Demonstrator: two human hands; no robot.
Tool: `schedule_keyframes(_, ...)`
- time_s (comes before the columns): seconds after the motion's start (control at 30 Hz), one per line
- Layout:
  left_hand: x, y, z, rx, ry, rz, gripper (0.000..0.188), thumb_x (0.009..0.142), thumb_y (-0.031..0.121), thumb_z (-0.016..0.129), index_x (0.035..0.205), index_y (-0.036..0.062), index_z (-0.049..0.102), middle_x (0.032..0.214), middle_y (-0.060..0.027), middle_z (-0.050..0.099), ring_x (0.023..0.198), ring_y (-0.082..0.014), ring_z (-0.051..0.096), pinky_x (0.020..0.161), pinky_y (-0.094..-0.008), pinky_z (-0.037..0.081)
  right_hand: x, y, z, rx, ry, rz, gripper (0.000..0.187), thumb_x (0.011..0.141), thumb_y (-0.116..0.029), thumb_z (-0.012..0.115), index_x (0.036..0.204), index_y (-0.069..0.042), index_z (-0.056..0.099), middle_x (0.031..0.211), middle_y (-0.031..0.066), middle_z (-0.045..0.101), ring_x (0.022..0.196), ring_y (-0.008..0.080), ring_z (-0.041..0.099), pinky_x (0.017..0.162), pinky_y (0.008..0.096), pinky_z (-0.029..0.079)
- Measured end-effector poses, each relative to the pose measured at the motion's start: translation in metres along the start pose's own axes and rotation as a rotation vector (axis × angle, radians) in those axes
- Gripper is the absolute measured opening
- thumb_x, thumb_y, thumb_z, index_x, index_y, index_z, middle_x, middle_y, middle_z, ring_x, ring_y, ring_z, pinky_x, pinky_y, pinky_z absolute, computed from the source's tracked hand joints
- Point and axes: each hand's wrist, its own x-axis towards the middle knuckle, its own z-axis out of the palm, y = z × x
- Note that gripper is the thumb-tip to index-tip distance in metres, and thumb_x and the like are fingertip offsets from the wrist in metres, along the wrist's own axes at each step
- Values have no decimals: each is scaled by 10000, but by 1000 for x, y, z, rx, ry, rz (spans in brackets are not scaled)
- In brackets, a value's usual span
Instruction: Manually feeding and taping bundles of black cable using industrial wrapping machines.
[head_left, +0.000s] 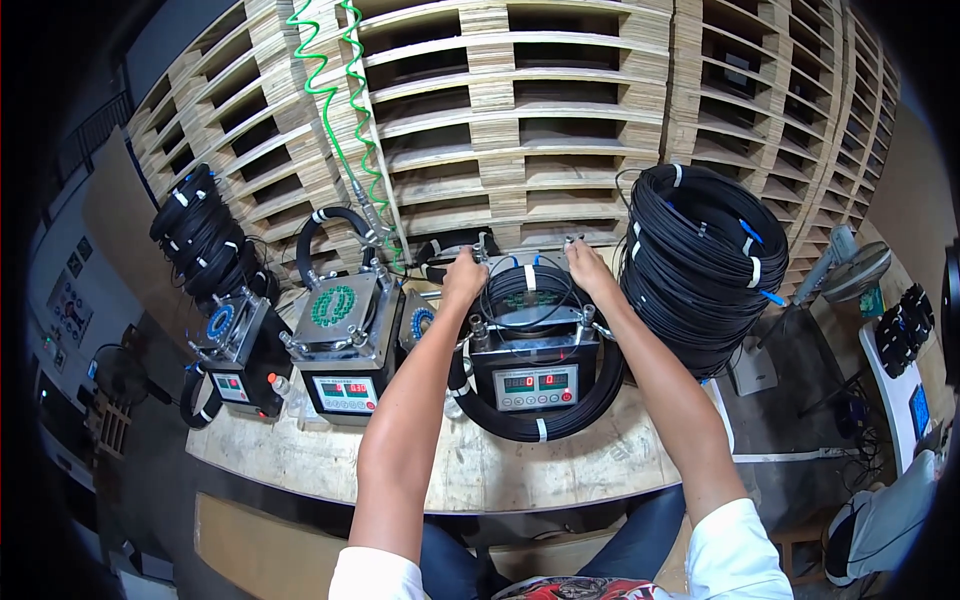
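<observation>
Both my arms reach forward to a polishing machine (482,372) with a black casing, a metal top and a lit digital panel. At its back left corner, my left hand (464,277) has its fingers closed on a small metal clamp knob (480,252). My right hand (590,270) pinches the matching clamp knob (572,240) at the back right corner. A thick coil of black cable (470,418) loops around the machine's front and sides, tied with white bands. Thinner black cables with blue connectors arch over the round plate, partly hiding it.
Left stand a second machine (345,345) with green fittings and a third (232,350) with blue ones. Tall black cable stacks rise right (690,290) and far left (200,235). Wooden pallets (520,130) back the pale worktable (300,460). Green coiled air hoses (325,90) hang behind.
</observation>
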Motion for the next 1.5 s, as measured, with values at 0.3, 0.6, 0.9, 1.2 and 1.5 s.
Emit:
schedule_keyframes(0.3, -14, -8, -5, -214, 38, 32, 615, 846, 271, 640, 1396, 38, 493, 1252, -293, 605, 1212, -413, 567, 1037, -419, 440, -37, -59, -25, -4, 83, 225, 511, 997, -497, 401, 1079, -44, 623, 1038, 253, 674, 1019, 465, 622, 874, 529, 488)
schedule_keyframes(0.6, -22, 7, -5, -242, 4, -58, 679, 851, 356, 621, 1434, 50, 454, 1306, -315, 561, 1244, -444, 532, 1069, -425, 411, -13, -22, -15, 117, -14, 144, 571, 995, -531, 396, 1160, -17, 580, 1131, 313, 631, 1137, 488, 560, 971, 502, 440)
schedule_keyframes(0.9, -3, -22, 5, -287, 65, 66, 645, 827, 176, 582, 1451, 110, 434, 1240, -294, 609, 1203, -416, 572, 1031, -431, 437, -27, -39, -23, 242, -69, 61, 614, 925, -607, 522, 1181, -53, 589, 1181, 276, 639, 1154, 413, 594, 988, 443, 440)
schedule_keyframes(1.2, -2, -18, 1, -106, 54, 164, 546, 874, 225, 509, 1397, 71, 487, 1224, -300, 606, 1147, -460, 578, 1018, -464, 440, -26, -37, -21, 67, -60, 170, 606, 975, -563, 421, 1240, -39, 571, 1212, 288, 618, 1175, 457, 563, 995, 475, 438)
schedule_keyframes(1.5, -10, -10, 1, -221, 40, 97, 578, 858, 243, 554, 1405, 67, 488, 1231, -304, 605, 1168, -452, 575, 1026, -449, 441, -19, -18, -14, 227, -76, 1, 549, 1004, -469, 442, 1241, 9, 569, 1205, 255, 633, 1171, 373, 590, 992, 388, 438)
